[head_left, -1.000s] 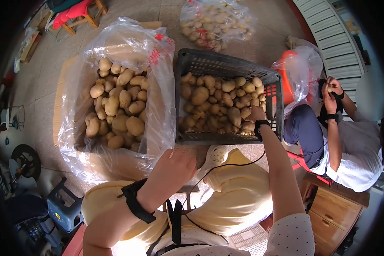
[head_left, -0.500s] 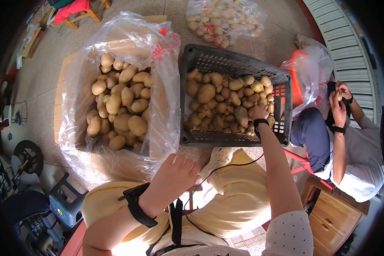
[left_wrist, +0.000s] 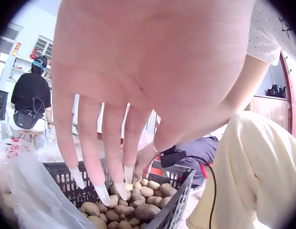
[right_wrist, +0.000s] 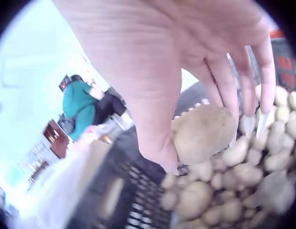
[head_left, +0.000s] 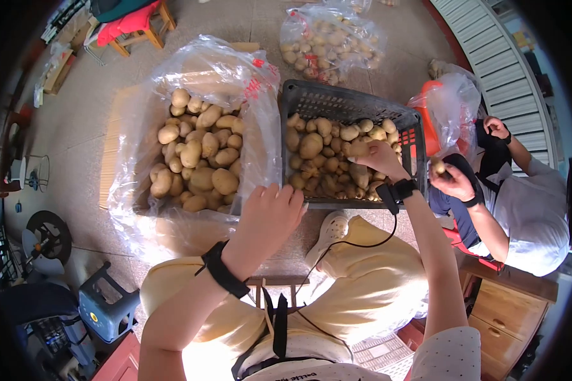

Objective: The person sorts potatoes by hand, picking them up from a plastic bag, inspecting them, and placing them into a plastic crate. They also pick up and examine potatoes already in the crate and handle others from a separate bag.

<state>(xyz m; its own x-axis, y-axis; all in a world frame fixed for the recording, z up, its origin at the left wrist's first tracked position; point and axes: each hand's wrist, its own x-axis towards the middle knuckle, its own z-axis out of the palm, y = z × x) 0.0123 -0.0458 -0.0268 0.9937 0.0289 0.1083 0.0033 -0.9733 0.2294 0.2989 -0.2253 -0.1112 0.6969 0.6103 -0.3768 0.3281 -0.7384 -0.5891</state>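
Observation:
Over the black crate [head_left: 349, 203] of potatoes, my right hand [head_left: 384, 159] pinches one potato [head_left: 360, 149] between thumb and fingers. The right wrist view shows that potato [right_wrist: 203, 134] in the hand [right_wrist: 186, 62], above the smaller ones in the crate. My left hand [head_left: 270, 216] hangs empty near the crate's front left corner, beside the plastic-lined cardboard box [head_left: 165, 232] of larger potatoes [head_left: 201, 179]. In the left wrist view the left hand [left_wrist: 133, 90] has its fingers extended downward, with the crate [left_wrist: 174, 210] behind.
A clear bag of potatoes [head_left: 333, 47] lies behind the crate. At the right, a seated person [head_left: 521, 209] holds a small potato beside an orange container [head_left: 429, 124] and a wooden cabinet [head_left: 505, 311]. A blue stool [head_left: 108, 308] stands at the lower left.
My right hand has risen from among the crate's potatoes with one in its grip and moved slightly left. The left hand has stayed empty. The seated person's hands have moved apart.

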